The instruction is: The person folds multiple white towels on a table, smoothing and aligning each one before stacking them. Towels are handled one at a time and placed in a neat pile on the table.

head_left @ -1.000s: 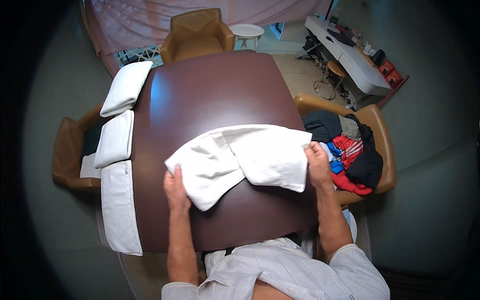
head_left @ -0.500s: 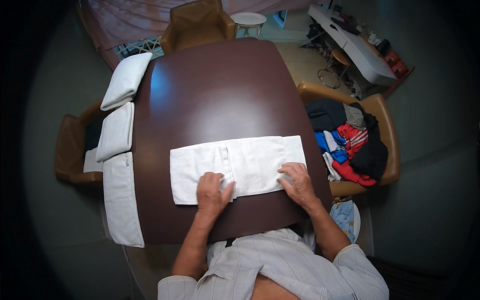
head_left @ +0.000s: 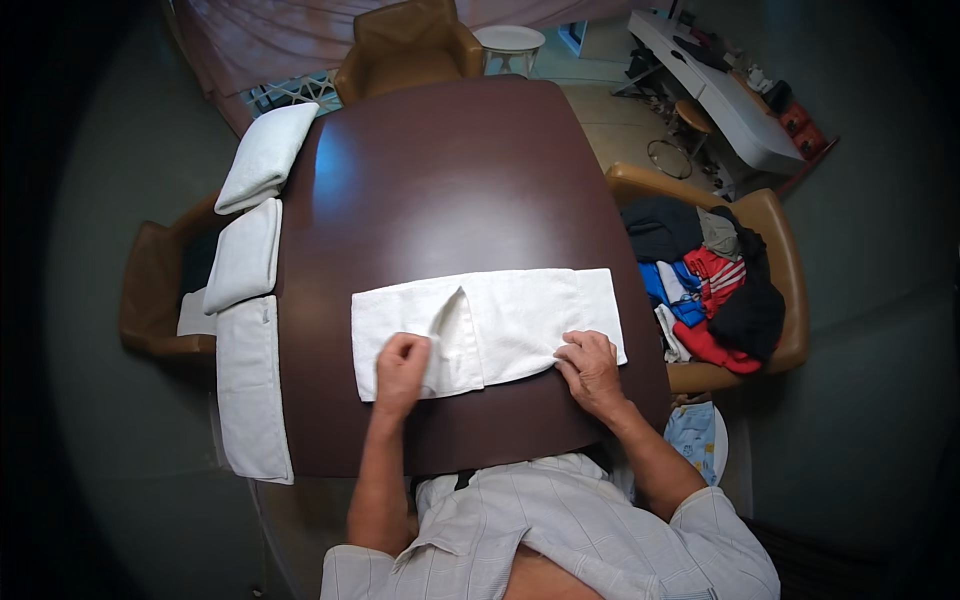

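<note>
A white towel (head_left: 530, 315) lies folded in a long strip across the near part of the dark table. My left hand (head_left: 402, 372) is closed in a pinch on a layer of its left half. That layer is lifted in a peaked fold near the towel's middle, beside a hemmed edge. At the near right, my right hand (head_left: 590, 372) rests with bent fingers and thumb drawn together on the towel's edge. The exact grip of its fingertips is partly hidden.
Three folded white towels line the left side of the table (head_left: 440, 180): far (head_left: 266, 155), middle (head_left: 245, 255) and near (head_left: 253, 390). A tan armchair (head_left: 780, 225) at right holds piled clothes (head_left: 715, 285). Other chairs stand left and far; a white desk (head_left: 715, 95) is far right.
My left hand has closed and moved slightly left, raising a layer of the towel into a fold. My right hand's fingers have drawn together at the towel's near right edge.
</note>
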`<state>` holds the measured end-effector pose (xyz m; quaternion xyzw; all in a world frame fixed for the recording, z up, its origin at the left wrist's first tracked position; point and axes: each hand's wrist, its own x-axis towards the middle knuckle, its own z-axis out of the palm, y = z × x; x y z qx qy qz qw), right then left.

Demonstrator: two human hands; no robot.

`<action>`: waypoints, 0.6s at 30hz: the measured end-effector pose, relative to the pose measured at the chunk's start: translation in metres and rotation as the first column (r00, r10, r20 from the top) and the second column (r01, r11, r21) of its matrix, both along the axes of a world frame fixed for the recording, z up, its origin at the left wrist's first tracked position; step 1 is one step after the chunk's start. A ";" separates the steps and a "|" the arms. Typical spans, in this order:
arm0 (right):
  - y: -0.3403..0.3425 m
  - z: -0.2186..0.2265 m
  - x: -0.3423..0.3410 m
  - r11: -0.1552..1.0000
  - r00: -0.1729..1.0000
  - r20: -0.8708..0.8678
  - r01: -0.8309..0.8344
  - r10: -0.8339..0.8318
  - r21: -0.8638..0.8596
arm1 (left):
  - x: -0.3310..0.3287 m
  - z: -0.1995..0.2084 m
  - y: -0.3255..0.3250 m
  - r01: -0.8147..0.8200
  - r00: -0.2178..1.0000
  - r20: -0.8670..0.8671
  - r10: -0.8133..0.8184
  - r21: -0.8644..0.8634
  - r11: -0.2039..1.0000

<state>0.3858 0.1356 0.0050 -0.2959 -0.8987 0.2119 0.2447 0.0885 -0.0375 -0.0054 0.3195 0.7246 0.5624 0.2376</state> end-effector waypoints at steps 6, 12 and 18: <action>0.022 0.005 0.007 0.985 0.987 -0.126 0.077 -0.096 -0.152 | -0.052 0.083 -0.042 -0.275 0.848 0.530 -0.005 0.448 0.851; 0.040 0.012 0.020 0.944 0.931 0.154 0.327 -0.331 0.055 | -0.068 0.106 -0.085 -0.425 0.694 0.701 -0.163 0.582 0.694; -0.052 0.091 -0.044 0.877 0.944 -0.178 -0.325 0.278 -0.353 | 0.003 0.146 -0.030 -0.125 0.906 0.399 -0.142 0.572 0.811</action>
